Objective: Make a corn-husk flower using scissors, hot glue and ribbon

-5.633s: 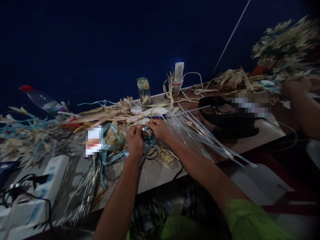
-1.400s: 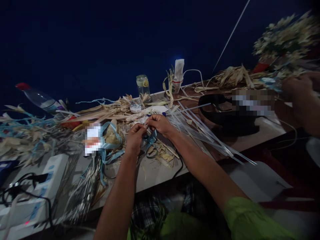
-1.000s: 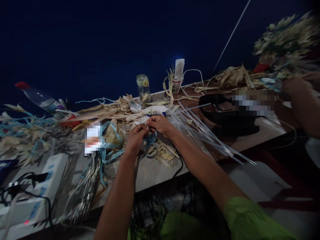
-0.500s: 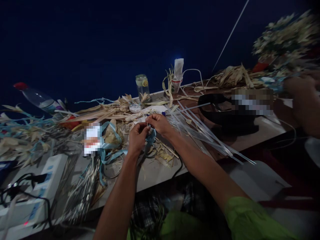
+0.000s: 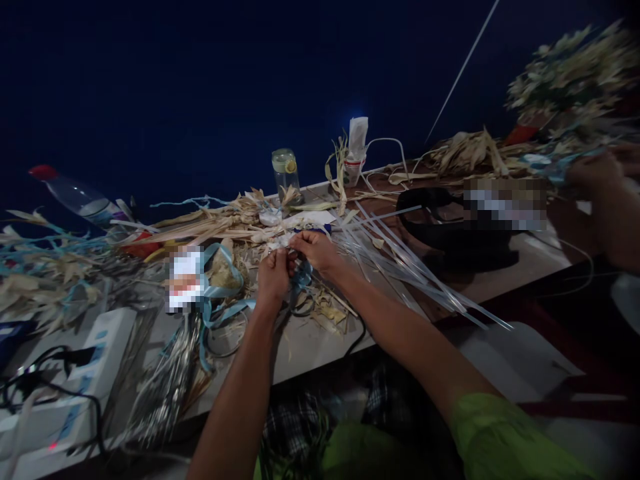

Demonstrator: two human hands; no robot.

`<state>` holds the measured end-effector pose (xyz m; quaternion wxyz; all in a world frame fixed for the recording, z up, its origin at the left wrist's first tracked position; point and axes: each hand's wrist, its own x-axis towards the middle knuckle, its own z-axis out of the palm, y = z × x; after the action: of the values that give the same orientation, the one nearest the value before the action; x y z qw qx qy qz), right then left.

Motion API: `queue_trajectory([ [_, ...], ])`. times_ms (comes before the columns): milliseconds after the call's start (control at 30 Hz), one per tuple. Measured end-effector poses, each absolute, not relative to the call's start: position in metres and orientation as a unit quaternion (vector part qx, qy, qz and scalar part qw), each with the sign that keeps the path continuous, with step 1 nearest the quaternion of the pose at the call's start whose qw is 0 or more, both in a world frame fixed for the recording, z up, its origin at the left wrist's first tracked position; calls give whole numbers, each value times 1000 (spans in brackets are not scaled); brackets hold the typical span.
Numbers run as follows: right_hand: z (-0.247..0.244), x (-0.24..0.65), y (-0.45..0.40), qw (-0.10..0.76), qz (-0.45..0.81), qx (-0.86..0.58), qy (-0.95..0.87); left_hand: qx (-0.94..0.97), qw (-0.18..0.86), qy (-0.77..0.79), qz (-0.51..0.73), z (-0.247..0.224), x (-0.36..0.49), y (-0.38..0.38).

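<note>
My left hand [image 5: 275, 272] is closed, its fingers curled together over the middle of the cluttered table. Touching or nearly touching it, my right hand [image 5: 316, 252] has thumb and fingers pinched. Whatever lies between the fingertips is too small to make out. Light blue ribbon [image 5: 301, 277] shows just below and between the hands. Dried corn husks [image 5: 220, 223] lie behind and to the left of them. Clear plastic tubes [image 5: 410, 263] are spread to the right of my right hand. A blue ribbon loop [image 5: 223, 293] lies left of my left hand.
A lidded bottle [image 5: 286, 175] and a paper cup [image 5: 353, 170] stand at the back edge. At left are a red-capped bottle [image 5: 75, 197], thin wires [image 5: 173, 373] and a white power strip [image 5: 100, 360]. Another person's hand [image 5: 597, 175] is at the far right, near husk flowers [image 5: 565, 77].
My left hand's fingers have curled in more, and my right fingertips have shifted slightly down and left. The other person's hand at the far right has moved a little.
</note>
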<state>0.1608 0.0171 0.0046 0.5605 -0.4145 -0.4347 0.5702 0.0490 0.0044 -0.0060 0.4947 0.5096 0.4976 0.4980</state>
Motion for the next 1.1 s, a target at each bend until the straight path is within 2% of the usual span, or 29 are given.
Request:
queue_trajectory([
  [167,4,163,21,567,578,-417,-414,607,302,507,532,-2,49,0],
  [300,5,162,18,564,577,-417,-418,652,239,507,511,2,48,-4],
  [433,4,159,16,555,585,-416,-420,628,287,516,507,-1,46,-1],
  [633,3,158,16,548,616,-386,-413,538,454,495,509,-7,49,4],
  [833,3,158,18,562,573,-418,-425,560,414,472,540,-4,46,4],
  [1100,1,159,17,574,550,-396,-459,484,534,445,531,-3,45,7],
])
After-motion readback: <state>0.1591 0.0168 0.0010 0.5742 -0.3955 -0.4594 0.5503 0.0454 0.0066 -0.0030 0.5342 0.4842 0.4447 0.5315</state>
